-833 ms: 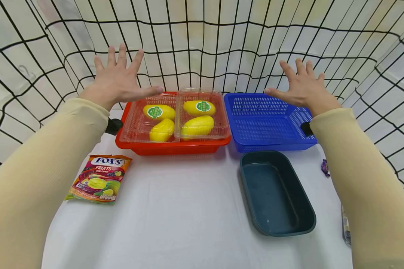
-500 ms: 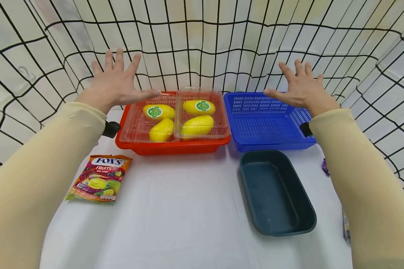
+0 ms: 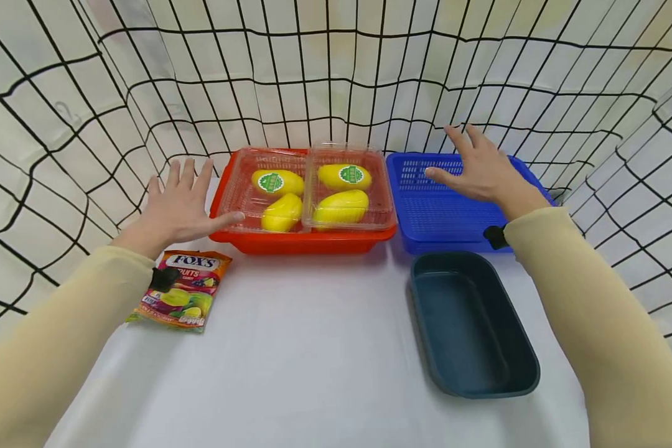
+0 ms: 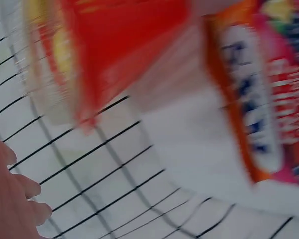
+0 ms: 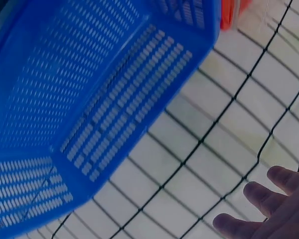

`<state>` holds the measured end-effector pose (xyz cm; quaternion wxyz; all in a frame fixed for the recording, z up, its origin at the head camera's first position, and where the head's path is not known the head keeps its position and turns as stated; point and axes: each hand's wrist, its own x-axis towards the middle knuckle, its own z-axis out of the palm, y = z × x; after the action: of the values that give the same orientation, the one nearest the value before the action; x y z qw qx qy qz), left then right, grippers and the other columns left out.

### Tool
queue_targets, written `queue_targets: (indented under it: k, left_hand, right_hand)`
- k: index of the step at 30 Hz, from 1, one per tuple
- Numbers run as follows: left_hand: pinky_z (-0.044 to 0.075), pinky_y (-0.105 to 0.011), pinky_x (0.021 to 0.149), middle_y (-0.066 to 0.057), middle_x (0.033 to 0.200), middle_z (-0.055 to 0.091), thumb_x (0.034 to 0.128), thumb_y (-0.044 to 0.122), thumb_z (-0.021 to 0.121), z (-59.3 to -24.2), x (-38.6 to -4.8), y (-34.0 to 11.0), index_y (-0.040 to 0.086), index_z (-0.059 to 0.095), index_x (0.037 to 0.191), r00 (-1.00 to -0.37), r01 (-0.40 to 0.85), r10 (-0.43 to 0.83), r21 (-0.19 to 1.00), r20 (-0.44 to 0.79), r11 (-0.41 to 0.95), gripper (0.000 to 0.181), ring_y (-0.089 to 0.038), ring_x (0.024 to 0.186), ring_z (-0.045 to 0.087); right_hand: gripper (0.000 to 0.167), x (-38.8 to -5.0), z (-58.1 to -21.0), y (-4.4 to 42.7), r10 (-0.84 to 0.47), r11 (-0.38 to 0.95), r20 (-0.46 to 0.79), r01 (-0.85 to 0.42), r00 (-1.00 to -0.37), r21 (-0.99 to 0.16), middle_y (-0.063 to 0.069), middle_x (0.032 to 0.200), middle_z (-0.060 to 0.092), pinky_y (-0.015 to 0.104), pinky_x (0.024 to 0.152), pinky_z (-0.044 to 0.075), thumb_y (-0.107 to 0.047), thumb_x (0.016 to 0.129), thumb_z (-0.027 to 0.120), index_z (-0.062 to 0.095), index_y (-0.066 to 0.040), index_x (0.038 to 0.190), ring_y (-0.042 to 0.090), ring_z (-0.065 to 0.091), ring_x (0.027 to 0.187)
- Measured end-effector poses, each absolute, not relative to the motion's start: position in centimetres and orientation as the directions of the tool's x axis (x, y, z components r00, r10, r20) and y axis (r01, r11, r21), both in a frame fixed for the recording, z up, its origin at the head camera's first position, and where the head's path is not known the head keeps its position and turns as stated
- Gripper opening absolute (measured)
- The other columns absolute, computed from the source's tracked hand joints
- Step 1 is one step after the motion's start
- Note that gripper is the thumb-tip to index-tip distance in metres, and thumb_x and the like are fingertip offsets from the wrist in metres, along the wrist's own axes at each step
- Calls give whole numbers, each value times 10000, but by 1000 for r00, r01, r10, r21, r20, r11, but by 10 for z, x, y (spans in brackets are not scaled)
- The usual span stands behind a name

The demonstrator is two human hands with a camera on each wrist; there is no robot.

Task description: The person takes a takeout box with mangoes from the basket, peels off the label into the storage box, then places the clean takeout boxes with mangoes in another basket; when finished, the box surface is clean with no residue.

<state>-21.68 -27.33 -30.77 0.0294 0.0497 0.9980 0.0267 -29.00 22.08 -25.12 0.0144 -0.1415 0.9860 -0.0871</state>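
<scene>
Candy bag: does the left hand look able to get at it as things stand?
Probably yes: the left hand holds nothing, and the candy bag lies nearby on the white table, no container around it.

A white surface [image 3: 325, 348] bears a red basket [image 3: 308, 244] and a blue basket [image 3: 442, 218], the 2 side by side at the back. Nearer, a dark tub [image 3: 473, 330] stands right, a candy bag [image 3: 190, 300] lies left.
</scene>
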Motion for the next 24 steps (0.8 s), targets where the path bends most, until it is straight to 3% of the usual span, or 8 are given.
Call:
queue_targets:
  k: [8,19,24]
  left_hand:
    - [-2,-807,1160,-363,1658,-24,895,770,486,-357,-205,-279,28,-56,1631,-986,71,97,185,-134,980,1178,-581,1519,-17]
    - [47,-791,1176,-324,1670,63,890,755,516,-361,-212,-280,22,-27,1633,-981,96,122,173,-149,980,1176,-564,1519,14]
    - [48,-786,1180,-328,1665,85,886,773,496,-361,-210,-280,19,-28,1632,-980,101,127,165,-151,981,1183,-571,1515,24]
  right_hand:
    - [947,-286,-277,186,-347,921,-52,-331,-936,-205,230,1716,15,762,1190,128,-698,944,485,38,-274,1664,542,103,1546]
    - [1006,-304,-304,155,-369,904,-137,-321,-920,-282,211,1723,14,714,1217,145,-713,933,478,-52,-262,1658,481,92,1573]
    - [1021,-311,-312,138,-396,889,-192,-323,-898,-324,199,1726,-11,717,1218,139,-746,915,477,-89,-316,1648,467,62,1582]
